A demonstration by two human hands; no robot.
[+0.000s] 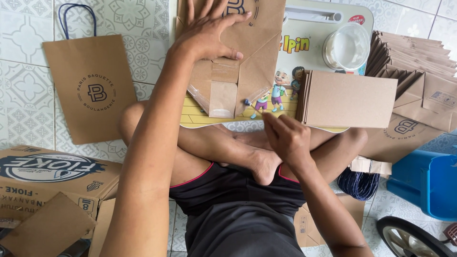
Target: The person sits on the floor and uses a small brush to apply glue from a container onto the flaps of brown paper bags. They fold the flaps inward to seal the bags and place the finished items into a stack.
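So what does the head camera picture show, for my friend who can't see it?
A person sits cross-legged on a tiled floor; their left hand presses a folded brown paper bag flat on a small cartoon lap table, and their right hand hovers just below it. A finished paper bag, cardboard sheets and a white tub lie around.

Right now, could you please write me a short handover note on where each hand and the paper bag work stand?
Left hand: flat, fingers spread, pressing down the folded brown paper bag on the small lap table.
Right hand: pinched on a thin stick at the table's near edge; its tip touches the bag's bottom flap.
Nearby: stack of cardboard inserts beside the bag, white glue tub behind them, pile of flat bags far right.
Done: one finished bag with handles lies on the floor tiles.
Left: this bag's bottom flaps are open and shiny with glue.
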